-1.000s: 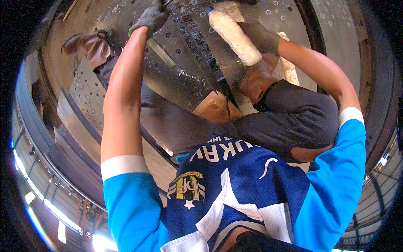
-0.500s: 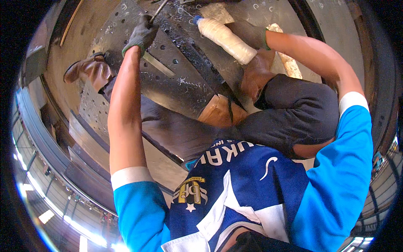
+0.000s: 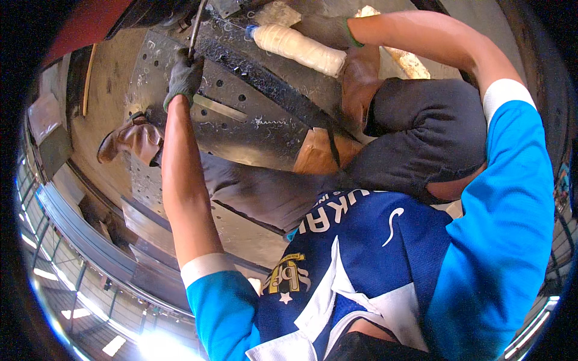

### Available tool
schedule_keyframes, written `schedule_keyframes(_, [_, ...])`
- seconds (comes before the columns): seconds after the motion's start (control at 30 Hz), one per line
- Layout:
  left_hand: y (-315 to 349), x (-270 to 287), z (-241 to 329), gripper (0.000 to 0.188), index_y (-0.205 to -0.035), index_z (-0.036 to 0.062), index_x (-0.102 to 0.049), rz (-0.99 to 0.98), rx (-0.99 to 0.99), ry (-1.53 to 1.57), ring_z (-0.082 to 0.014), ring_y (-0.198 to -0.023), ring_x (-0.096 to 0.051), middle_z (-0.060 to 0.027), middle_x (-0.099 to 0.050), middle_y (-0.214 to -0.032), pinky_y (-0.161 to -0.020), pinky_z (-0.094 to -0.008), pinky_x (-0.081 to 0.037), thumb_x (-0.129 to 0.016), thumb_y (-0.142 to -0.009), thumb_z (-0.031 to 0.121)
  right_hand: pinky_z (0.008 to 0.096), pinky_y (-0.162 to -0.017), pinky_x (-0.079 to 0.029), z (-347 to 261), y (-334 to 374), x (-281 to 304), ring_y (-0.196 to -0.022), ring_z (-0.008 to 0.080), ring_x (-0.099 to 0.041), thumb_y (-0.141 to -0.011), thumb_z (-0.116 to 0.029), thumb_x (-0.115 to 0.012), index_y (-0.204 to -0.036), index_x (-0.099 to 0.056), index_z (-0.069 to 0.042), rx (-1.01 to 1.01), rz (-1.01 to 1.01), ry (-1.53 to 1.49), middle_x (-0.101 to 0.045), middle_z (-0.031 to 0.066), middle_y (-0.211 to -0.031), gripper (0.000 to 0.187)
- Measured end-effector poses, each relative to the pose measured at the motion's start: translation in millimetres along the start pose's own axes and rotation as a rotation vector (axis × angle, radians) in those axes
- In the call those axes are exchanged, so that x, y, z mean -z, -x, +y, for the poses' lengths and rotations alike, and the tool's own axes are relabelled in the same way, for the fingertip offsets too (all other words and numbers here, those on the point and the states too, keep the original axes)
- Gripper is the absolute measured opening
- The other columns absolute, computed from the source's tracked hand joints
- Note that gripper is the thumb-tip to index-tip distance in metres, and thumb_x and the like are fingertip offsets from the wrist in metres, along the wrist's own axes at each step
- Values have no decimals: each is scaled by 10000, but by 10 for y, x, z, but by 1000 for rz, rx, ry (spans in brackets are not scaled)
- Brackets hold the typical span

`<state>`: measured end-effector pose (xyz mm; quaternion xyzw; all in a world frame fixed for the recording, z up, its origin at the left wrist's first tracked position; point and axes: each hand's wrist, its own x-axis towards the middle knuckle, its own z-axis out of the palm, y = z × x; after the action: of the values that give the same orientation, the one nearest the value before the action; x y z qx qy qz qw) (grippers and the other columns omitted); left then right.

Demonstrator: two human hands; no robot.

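Note:
My left hand (image 3: 185, 75), in a dark knitted glove with a green cuff, is closed around a thin metal rod (image 3: 197, 29) that runs up past the top edge. My right hand (image 3: 325, 30), gloved alike, is wrapped around the far side of a plastic bottle (image 3: 301, 51) of cream-coloured liquid. The bottle lies tilted, its blue cap (image 3: 250, 31) pointing left, and a thin line like a jet leaves the cap. Below both hands is a steel plate (image 3: 241, 138) with rows of drilled holes. Curly metal shavings (image 3: 269, 122) are scattered over it.
A dark machine part (image 3: 174, 18) and a red body (image 3: 90, 24) fill the upper left. A dark, wet-looking steel bar (image 3: 265, 81) crosses the plate. My brown boots (image 3: 135, 141) rest around it, beside an orange-brown block (image 3: 325, 150). Stacked steel sections (image 3: 84, 222) stand left.
The view has shifted, bringing the red body and dark machine part into the upper left. Both hands keep their holds; the rod now stands more upright in the picture.

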<state>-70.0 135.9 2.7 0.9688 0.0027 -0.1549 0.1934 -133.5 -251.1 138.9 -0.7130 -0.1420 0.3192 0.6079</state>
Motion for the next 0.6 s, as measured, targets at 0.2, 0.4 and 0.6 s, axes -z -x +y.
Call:
schedule_keyframes(0.2, [29,31,45,512,-1332,69,-532,-90,94,120,-455,-1139,-664,-264,-694,-1197,-958,-495,-502,-637,-957,401,365,-998,-493,28,-36,22,-1155,234,-629,-1034,-391,-573,-1361,-619,-44,3,8,-8,-677,123,-1296,479])
schedule_keyframes(0.4, [44,43,113,517,-1347,73,-526,-82,118,112,-457,-1142,-661,-274,-691,-1202,-964,-496,-500,-629,-959,397,367,-1000,-492,34,-69,35,-1162,239,-628,-1028,-382,-577,-1367,-612,-43,0,1,-5,-673,128,-1303,481])
schedule_keyframes(0.6, [72,82,164,526,-1368,81,-520,-98,99,79,-448,-1123,-670,-262,-698,-1186,-940,-499,-507,-634,-957,390,368,-1003,-491,58,-92,39,-1170,244,-627,-1022,-372,-581,-1374,-604,-42,4,-1,5,-670,134,-1309,483])
